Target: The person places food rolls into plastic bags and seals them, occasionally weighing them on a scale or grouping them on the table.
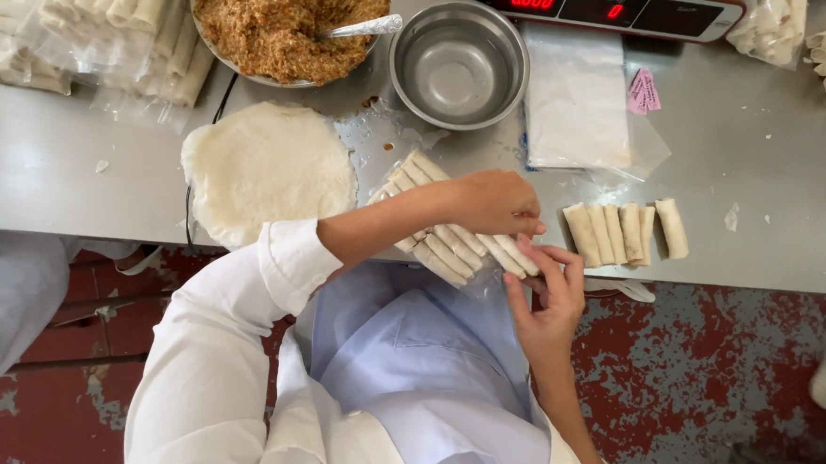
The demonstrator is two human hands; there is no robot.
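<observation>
A steel worktable [768, 176] is seen from above, with the work kept at its near edge, within easy reach of both hands. A round stack of pale wrappers [266, 166] is laid just beyond the left forearm, and a bowl of brown filling [275, 27] with a spoon is set further out, next to an empty steel bowl [459, 62] and a digital scale [608, 3], apparently for weighing portions. A row of spring rolls [450, 225] inside a clear plastic bag is held at the table's edge, the rolls lined side by side so that they pack flat. The left hand [496, 204] is laid over the top of the row, fingers curled down onto it to keep it from shifting. The right hand [548, 295] is brought up from below, fingers half spread and touching the bag's open end. Five loose rolls [623, 232] are left just to the right of the grip.
</observation>
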